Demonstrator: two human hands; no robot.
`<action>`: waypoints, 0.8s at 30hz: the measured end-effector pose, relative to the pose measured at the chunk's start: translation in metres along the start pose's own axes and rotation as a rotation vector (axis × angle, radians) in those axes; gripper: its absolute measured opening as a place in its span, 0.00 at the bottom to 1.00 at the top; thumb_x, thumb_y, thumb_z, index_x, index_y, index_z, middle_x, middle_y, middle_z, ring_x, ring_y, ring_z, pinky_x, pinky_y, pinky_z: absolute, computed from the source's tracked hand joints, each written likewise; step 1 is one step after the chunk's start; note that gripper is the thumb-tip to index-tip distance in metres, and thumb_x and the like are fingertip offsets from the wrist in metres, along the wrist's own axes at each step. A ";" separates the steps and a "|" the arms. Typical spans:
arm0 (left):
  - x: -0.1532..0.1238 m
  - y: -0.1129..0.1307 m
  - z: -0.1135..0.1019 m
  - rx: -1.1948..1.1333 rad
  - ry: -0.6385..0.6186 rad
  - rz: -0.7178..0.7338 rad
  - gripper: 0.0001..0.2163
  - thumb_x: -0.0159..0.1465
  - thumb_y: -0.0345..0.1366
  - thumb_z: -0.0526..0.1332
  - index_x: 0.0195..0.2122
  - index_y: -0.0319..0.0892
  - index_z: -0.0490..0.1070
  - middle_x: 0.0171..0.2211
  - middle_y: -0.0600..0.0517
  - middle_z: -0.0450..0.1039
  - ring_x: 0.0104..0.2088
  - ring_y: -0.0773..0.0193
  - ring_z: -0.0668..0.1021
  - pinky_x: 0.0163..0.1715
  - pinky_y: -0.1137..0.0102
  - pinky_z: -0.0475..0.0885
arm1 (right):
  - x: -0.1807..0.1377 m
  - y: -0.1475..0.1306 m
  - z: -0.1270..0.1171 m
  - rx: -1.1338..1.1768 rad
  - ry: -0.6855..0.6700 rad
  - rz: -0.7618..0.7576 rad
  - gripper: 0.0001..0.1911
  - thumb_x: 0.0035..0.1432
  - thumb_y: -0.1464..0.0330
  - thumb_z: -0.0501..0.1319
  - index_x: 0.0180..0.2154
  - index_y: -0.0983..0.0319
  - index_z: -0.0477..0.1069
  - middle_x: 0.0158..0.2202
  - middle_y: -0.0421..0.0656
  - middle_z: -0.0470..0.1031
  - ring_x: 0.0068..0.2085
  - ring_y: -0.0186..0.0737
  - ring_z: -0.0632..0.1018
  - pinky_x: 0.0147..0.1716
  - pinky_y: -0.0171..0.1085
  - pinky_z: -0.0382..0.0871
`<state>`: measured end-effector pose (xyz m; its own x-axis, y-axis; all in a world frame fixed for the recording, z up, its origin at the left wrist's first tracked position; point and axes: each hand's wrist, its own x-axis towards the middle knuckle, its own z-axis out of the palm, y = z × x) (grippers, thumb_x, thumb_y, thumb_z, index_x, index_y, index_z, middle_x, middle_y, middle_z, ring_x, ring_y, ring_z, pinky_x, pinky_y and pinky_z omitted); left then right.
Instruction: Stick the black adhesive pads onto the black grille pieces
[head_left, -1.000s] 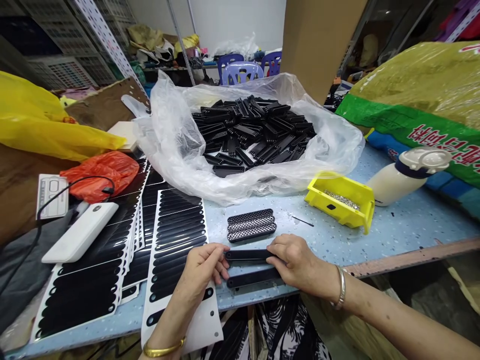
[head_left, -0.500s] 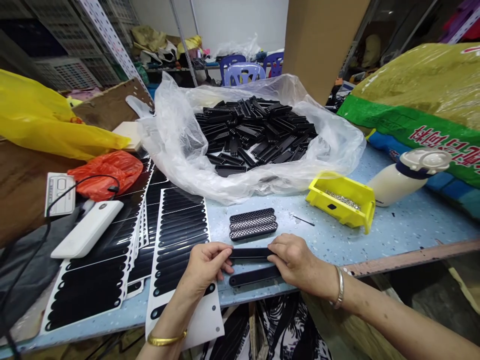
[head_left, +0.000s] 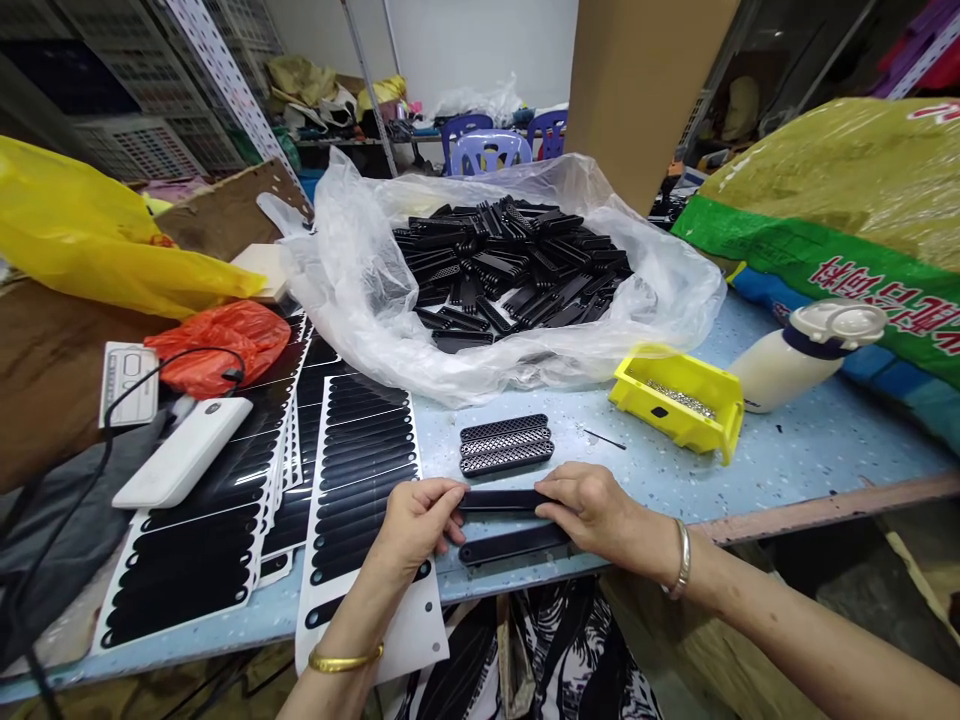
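My left hand [head_left: 417, 522] and my right hand [head_left: 592, 512] pinch the two ends of a long black plastic strip [head_left: 499, 499] lying on the blue table [head_left: 787, 460]. A second black strip [head_left: 510, 543] lies just in front of it, near the table edge, with my right fingers resting on its right end. Behind them sit three perforated black grille pieces [head_left: 504, 444] side by side. A sheet of black oval stickers [head_left: 364, 470] lies under my left wrist.
A clear plastic bag [head_left: 360, 290] holds a heap of black grille parts [head_left: 510, 260]. A yellow bin [head_left: 679, 400] of small metal pins and a white bottle [head_left: 806, 355] stand at right. More sticker sheets [head_left: 202, 530], a white power bank [head_left: 184, 450] and an orange bag [head_left: 217, 345] lie at left.
Both hands stay on the same strip. The view has shifted slightly, and the hands sit a little higher and closer together.
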<state>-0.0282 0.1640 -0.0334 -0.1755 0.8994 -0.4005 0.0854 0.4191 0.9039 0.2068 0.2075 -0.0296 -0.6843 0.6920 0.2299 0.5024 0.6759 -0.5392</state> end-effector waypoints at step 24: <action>0.000 0.000 -0.001 0.025 0.010 0.005 0.18 0.48 0.47 0.65 0.30 0.35 0.77 0.14 0.54 0.71 0.11 0.68 0.72 0.09 0.78 0.63 | -0.006 0.024 0.004 0.153 0.063 -0.155 0.12 0.61 0.63 0.62 0.43 0.63 0.77 0.31 0.46 0.79 0.33 0.41 0.76 0.33 0.37 0.72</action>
<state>-0.0290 0.1640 -0.0339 -0.1850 0.9003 -0.3939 0.1110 0.4174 0.9019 0.2211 0.2188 -0.0469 -0.7102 0.6004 0.3676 0.3041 0.7326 -0.6090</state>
